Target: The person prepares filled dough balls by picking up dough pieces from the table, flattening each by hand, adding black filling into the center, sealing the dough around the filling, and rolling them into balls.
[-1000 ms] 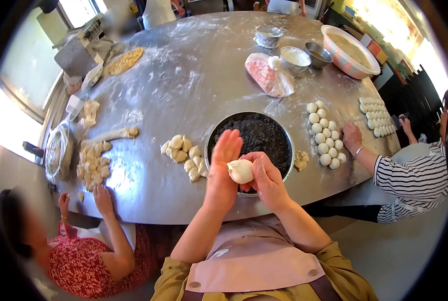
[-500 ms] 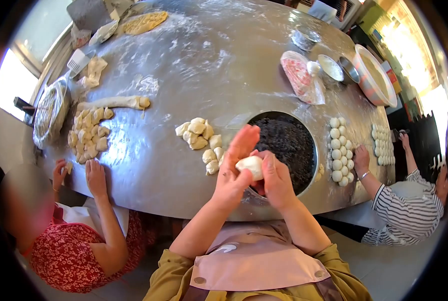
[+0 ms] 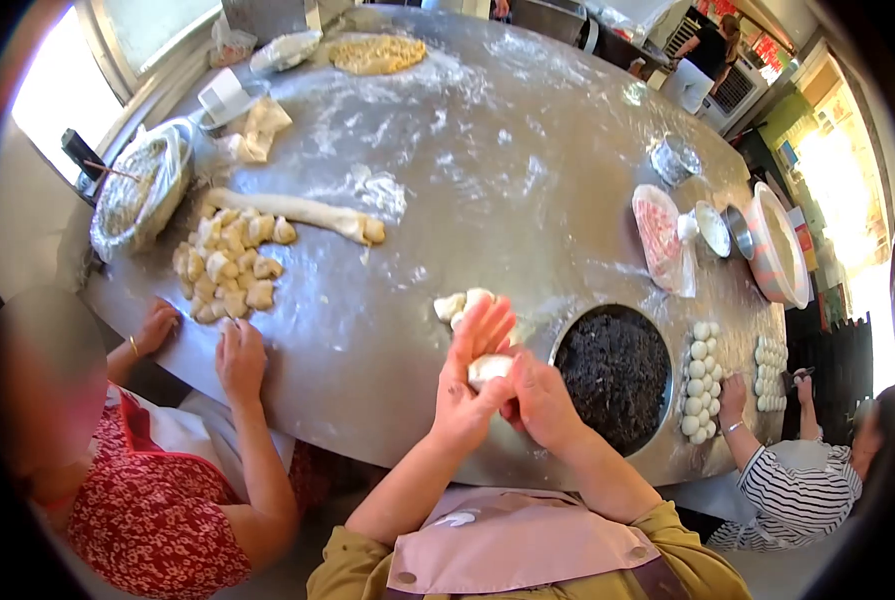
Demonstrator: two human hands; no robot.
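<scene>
A white dough ball [image 3: 489, 371] sits between my two hands, in front of the apron. My left hand [image 3: 467, 385] supports it, thumb over the dough and the other fingers stretched up. My right hand [image 3: 542, 400] grips its right side with bent fingers. Just right of my hands is a round metal pan of dark, crumbly filling [image 3: 612, 375]. A few dough pieces [image 3: 457, 305] show behind my left fingertips; others there are hidden by my hand.
At left, a person in red [image 3: 167, 490] works beside cut dough pieces [image 3: 222, 265] and a dough roll [image 3: 307, 212]. At right, a person in stripes [image 3: 792, 490] reaches to rows of white balls [image 3: 700, 385]. Bowls and a pink bag [image 3: 657, 235] stand beyond.
The view has turned, so the table's contents sit differently in it. My left thumb has closed over the dough ball, and my hands now stand left of the pan instead of over it.
</scene>
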